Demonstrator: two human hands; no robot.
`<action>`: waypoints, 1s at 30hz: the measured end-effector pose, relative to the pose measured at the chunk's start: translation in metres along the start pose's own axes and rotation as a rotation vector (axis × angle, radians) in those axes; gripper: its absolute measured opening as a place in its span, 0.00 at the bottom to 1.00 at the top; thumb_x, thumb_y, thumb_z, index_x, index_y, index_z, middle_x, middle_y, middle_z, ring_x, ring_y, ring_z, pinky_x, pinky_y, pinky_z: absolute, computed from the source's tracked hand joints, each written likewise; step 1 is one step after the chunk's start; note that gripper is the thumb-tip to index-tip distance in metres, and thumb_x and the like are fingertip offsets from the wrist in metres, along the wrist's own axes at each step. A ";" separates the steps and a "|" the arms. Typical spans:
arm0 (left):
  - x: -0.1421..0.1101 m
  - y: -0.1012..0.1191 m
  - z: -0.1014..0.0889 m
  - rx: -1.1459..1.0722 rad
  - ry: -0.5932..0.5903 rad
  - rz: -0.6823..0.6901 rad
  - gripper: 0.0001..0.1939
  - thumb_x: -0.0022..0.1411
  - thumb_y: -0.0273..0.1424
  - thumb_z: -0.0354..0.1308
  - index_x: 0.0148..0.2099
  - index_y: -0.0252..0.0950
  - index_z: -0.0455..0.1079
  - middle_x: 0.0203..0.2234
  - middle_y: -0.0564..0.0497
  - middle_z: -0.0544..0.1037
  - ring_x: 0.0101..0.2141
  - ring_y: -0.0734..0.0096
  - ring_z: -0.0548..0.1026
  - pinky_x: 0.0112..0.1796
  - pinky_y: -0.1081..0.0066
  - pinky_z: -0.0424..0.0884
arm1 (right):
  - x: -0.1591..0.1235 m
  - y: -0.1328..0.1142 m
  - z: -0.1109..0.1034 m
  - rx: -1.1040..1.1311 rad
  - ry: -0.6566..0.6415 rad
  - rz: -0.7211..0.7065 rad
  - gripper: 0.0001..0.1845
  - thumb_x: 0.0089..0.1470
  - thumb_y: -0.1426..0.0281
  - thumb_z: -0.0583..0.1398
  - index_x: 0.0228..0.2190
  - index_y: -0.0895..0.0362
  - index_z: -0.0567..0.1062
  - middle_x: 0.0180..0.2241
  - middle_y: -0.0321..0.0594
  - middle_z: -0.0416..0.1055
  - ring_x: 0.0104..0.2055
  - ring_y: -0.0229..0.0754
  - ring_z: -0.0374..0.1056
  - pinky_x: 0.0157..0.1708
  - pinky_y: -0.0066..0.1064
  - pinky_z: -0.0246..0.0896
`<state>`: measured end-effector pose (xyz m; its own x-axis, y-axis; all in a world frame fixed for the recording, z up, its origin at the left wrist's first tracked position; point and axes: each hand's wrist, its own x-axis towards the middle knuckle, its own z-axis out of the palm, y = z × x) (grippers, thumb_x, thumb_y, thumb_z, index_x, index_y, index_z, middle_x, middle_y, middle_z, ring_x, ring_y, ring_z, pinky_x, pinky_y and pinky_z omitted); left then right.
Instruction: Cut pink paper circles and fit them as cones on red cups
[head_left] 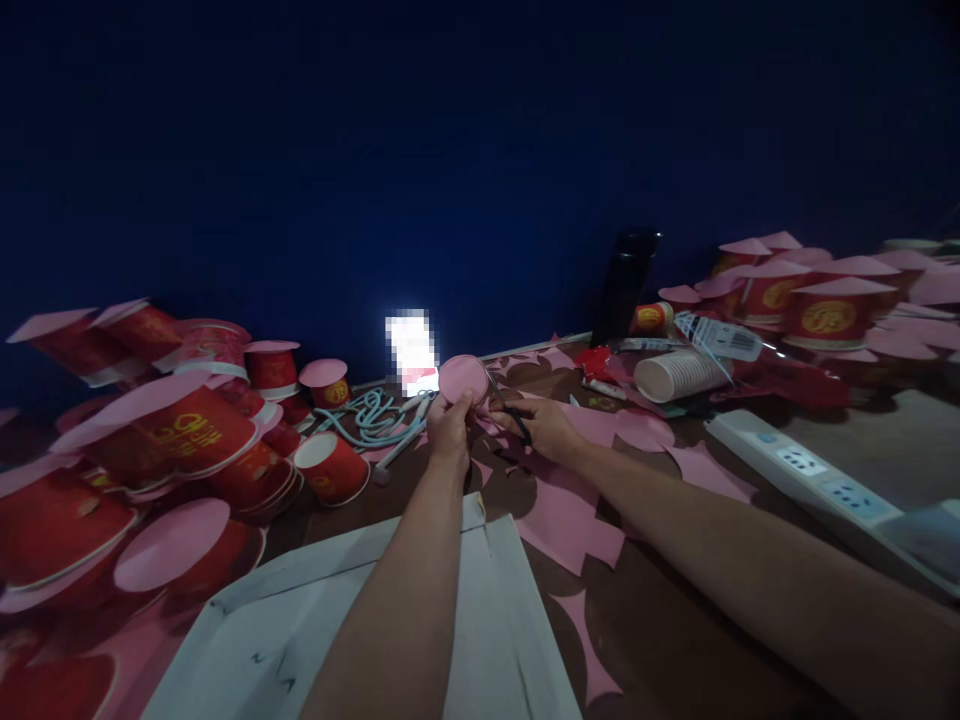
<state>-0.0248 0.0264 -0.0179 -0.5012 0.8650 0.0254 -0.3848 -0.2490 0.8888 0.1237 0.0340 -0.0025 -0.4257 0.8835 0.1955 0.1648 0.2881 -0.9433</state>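
Note:
Pinched upright in my left hand [450, 428] is a round pink paper disc [460, 378], its face toward me. My right hand [551, 430] is closed around a dark pair of scissors [517, 418]. The blades point up and left, beside the disc's right edge; whether they touch it I cannot tell. Pink paper offcuts [559, 510] with curved cut-outs lie beneath and beside my right hand. A red paper cup [331, 467] lies tipped to the left of my left hand.
Red paper cups and tubs topped with pink discs crowd the left [195, 430] and back right [836, 312]. A white board [330, 620] lies in front. Also here are a pale cable [367, 420], a lit screen [411, 350], a dark bottle [626, 285], stacked cups [682, 374] and a power strip [810, 480].

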 end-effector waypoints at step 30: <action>0.000 0.005 0.002 0.015 0.080 0.012 0.19 0.40 0.39 0.68 0.31 0.33 0.68 0.18 0.58 0.67 0.18 0.81 0.63 0.22 0.76 0.59 | 0.000 0.004 0.002 0.049 -0.011 0.015 0.24 0.46 0.54 0.64 0.40 0.58 0.80 0.33 0.41 0.77 0.29 0.39 0.70 0.26 0.27 0.65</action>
<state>-0.0255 0.0258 -0.0127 -0.5663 0.8242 -0.0005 -0.3670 -0.2516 0.8956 0.1224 0.0343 -0.0064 -0.4331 0.8835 0.1786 0.1273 0.2561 -0.9582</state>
